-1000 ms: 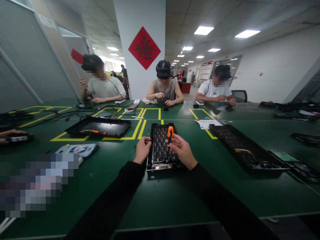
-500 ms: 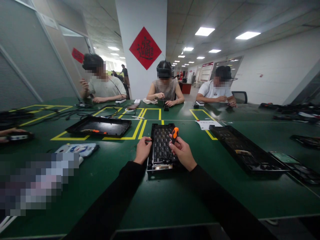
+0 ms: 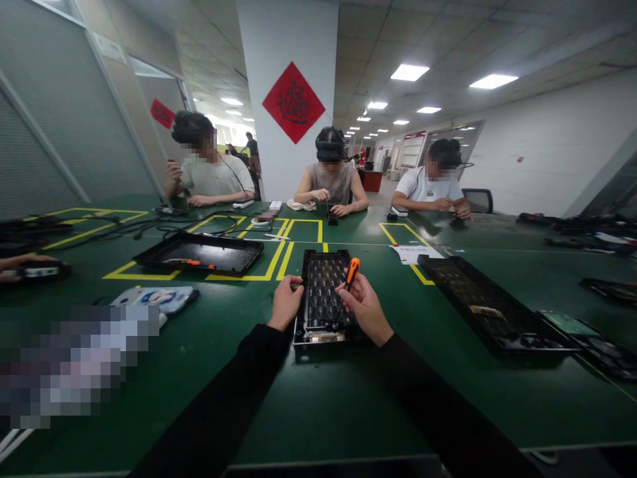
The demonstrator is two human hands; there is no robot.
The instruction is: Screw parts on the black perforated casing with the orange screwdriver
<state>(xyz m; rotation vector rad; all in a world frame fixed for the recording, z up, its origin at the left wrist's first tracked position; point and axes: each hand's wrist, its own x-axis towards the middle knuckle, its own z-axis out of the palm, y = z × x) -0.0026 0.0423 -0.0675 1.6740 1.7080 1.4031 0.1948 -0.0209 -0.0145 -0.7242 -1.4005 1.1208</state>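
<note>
A black rectangular plastic housing (image 3: 326, 292) lies on the green table in front of me, with rows of small dark shiny shapes inside and a pale strip near its front end. My left hand (image 3: 287, 302) grips the housing's left wall between thumb and fingers. Over the right side of the housing, my right hand (image 3: 368, 309) pinches a screwdriver (image 3: 353, 273) with an orange and black handle. The screwdriver stands tilted, handle up; its tip is hidden or too dark to make out.
A longer black housing (image 3: 478, 299) lies to the right, near a white paper (image 3: 417, 254). At left are a black tray (image 3: 219, 252) with orange-handled tools and a patterned phone-like item (image 3: 169, 297). Cables run behind. Three people sit across the table; another hand (image 3: 24, 260) shows far left.
My right hand has shifted slightly, and the screwdriver's handle leans a little more to the right. My left hand keeps its grip on the housing. The whole view has tilted slightly.
</note>
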